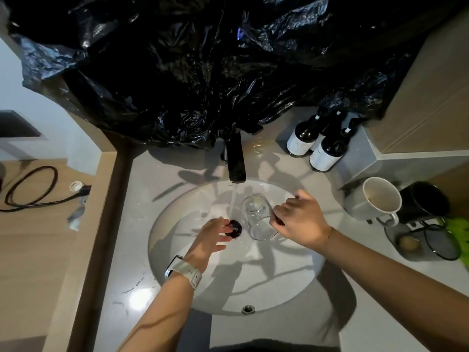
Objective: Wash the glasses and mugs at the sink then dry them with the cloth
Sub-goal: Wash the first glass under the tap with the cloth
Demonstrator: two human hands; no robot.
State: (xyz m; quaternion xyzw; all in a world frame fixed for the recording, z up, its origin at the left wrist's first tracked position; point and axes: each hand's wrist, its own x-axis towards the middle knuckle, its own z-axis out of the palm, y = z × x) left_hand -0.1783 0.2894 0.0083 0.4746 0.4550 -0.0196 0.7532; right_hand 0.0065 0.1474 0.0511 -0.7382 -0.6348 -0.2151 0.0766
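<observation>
Two hands work over a round sink (177, 250) set in a pale counter (132, 224). At far left a black cable (30, 189) loops on a wooden surface. The left hand (212, 240), a white watch (184, 271) on its wrist, hangs low in the basin with fingers relaxed and spread, holding nothing, its fingertips near the dark drain (234, 227). Water (233, 201) runs from the black tap (236, 161) straight down to the drain. Just right of the stream, a clear glass (257, 215) lies tilted, rim toward the viewer. The right hand (302, 219) grips it at the rim, fingers curled. Behind, black plastic sheeting (203, 72) covers the wall. Three dark bottles (326, 151) with white labels stand right of the tap. Farther right on the counter sit a white mug (375, 201) and, touching or just beside it, a black mug (423, 201). A green cloth (459, 232) shows at the right edge.
</observation>
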